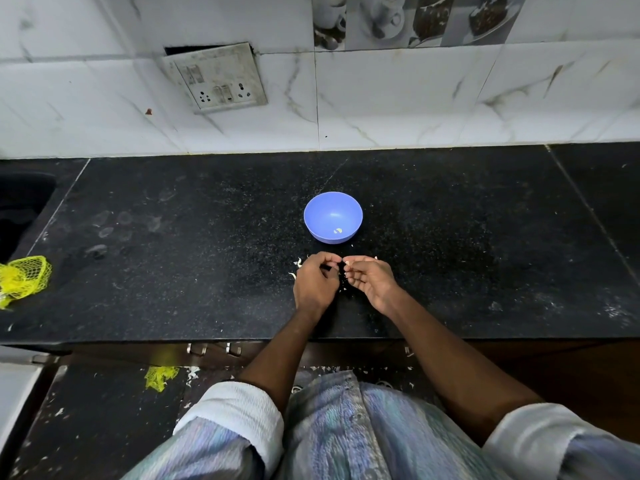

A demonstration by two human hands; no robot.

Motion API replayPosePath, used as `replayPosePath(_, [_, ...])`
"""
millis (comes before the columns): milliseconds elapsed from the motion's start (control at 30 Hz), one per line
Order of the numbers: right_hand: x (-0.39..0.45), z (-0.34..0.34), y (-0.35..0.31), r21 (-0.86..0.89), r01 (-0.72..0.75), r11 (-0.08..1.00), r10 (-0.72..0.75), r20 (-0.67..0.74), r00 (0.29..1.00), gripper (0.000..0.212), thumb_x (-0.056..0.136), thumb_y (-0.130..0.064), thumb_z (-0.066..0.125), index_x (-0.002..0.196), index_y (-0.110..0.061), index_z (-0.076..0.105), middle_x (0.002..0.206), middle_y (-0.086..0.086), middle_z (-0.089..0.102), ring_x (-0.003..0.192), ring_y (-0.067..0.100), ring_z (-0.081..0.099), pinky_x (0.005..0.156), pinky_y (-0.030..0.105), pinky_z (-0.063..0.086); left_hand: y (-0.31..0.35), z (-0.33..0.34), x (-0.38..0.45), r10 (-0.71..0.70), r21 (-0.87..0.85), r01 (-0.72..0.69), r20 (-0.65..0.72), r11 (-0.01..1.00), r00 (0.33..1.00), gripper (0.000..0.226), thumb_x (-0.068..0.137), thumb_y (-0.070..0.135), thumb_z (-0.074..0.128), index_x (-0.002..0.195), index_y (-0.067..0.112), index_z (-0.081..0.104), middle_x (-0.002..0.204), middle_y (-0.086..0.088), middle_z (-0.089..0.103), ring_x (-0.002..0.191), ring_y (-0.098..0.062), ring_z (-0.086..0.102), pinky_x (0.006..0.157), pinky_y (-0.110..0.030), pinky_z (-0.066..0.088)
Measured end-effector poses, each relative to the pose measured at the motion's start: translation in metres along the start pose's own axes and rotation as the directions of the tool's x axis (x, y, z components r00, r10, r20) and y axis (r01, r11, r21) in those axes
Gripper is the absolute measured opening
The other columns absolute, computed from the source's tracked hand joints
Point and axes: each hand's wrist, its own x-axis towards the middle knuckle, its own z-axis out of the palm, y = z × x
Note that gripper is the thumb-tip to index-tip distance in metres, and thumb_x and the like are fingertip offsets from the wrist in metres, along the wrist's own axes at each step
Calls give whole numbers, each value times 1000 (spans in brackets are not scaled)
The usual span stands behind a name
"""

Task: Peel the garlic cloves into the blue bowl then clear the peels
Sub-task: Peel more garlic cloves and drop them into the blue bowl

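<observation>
Both hands meet fingertip to fingertip just above the table, and a small pale garlic clove (347,262) sits pinched between them. The left hand (316,285) has its grip curled tight, thumb and forefinger closing on the clove from the left side. The right hand (370,279) pinches the same clove with thumb and forefinger, while its other fingers lie loosely bent, palm turned upward. Thin white peels (297,268) lie scattered on the table just beside the left hand, with a few more specks under and between the hands.

Just beyond the hands, toward the back edge, stands the blue bowl (333,217), upright, with one small pale piece (337,231) lying at its bottom near the front wall. The hands and the bowl are apart.

The table (467,237) is black speckled stone, dusty, with faint ring marks toward its left side. At the far left edge lies a yellow mesh bag (24,278). Behind the table rises a white marbled tile wall carrying a tilted, grimy switch plate (216,77). Below the front edge, the dark floor (93,420) holds another yellow mesh scrap (160,376) and many white flakes.
</observation>
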Motion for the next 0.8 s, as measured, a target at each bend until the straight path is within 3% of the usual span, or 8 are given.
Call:
replayPosePath(133, [-3,1,-1,-55,14,998,-14,-9,1000,11,89,4,63,94,-1,72,74,11,69,65,16,61,65,25,52,8,-2,-1,58,51,-60,44,997,997,14,89,25,76,99,34,77,91,19,72,77,-1,67,72,-29,59])
replayPosePath(300, [-1,-3,-2,-66,45,997,-43,35,998,12,91,2,68,102,3,72,80,10,75,71,14,66,70,23,55,9,-3,-1,43,155,-44,11,987,999,16,90,18,70,93,31,80,85,18,75,72,-1,67,69,-30,59])
replayPosePath(533, [-1,-5,2,-135,121,984,-105,116,988,23,86,3,75,109,-2,74,99,13,79,85,14,73,85,27,60,8,-3,1,10,68,-10,-10,998,1000,17,88,10,69,92,20,82,80,10,77,72,-5,70,75,-31,61])
replayPosePath(800, [4,-2,6,-197,160,967,-166,-16,986,14,89,4,71,103,4,73,90,15,76,78,19,66,74,28,56,7,4,6,47,39,-49,40,998,998,19,90,10,65,91,22,79,81,14,74,74,-4,69,73,-29,60])
